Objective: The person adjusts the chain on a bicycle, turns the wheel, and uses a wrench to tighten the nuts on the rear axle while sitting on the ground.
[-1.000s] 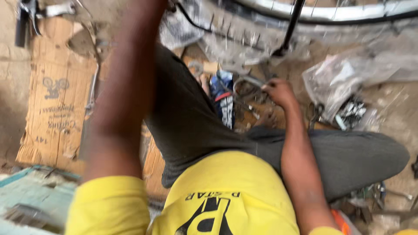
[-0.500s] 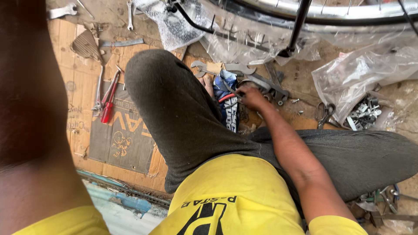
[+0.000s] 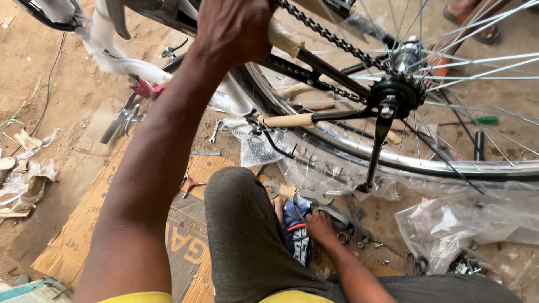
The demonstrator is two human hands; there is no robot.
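My left hand (image 3: 233, 28) is raised at the top of the view, closed around a paper-wrapped tube of the bicycle frame (image 3: 283, 36) just beside the chain (image 3: 328, 38). My right hand (image 3: 319, 224) is low on the ground past my bent knee (image 3: 241, 224), its fingers down among metal spanners (image 3: 337, 216) next to a blue packet (image 3: 297, 230). Whether it grips one is unclear. The rear wheel (image 3: 393, 163) with its hub and sprocket (image 3: 401, 92) stands to the right, and a black kickstand (image 3: 376, 151) hangs down from the axle.
Flattened cardboard (image 3: 84, 235) lies under my leg, with red-handled pliers (image 3: 191, 184) and a small wrench (image 3: 215, 130) on it. Clear plastic bags (image 3: 466, 219) with small parts lie at right. A green screwdriver (image 3: 484, 120) lies beyond the wheel. Another person's sandalled foot (image 3: 466, 11) shows top right.
The view has swung up from the ground to the bicycle. My left arm has risen and taken hold of the frame; my right hand stays low among the tools.
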